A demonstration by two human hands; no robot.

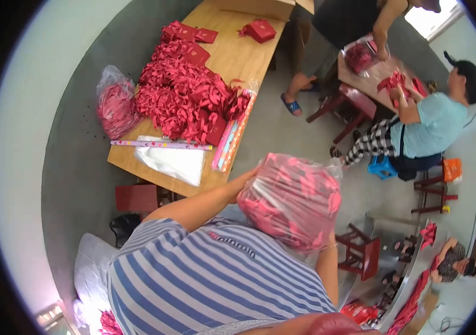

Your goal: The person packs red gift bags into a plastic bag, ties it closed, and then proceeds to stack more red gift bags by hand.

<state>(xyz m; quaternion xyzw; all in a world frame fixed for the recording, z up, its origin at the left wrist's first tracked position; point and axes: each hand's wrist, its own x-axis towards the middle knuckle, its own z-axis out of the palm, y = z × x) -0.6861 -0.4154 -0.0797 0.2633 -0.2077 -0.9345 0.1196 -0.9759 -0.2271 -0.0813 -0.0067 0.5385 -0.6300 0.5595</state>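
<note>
A clear plastic bag (294, 201), bulging with pinkish-red ribbon-like pieces, is held up in front of my chest. My left hand (247, 181) grips its left side, with most of the fingers hidden behind the plastic. At the lower right edge, my right hand (327, 244) supports the bag. Only the part near the braceletted wrist shows there, the fingers being covered by the bag. Past my left hand is the wooden table (215, 181), bearing a large heap of red ribboned pieces (179, 92).
Wrapping rolls (235, 131) and white sheets (171, 162) lie on the table's near end. A filled bag (116, 109) leans at its left. Across the room, a seated person (430, 123) handles red pieces beside another person. A red stool (363, 254) stands right of me.
</note>
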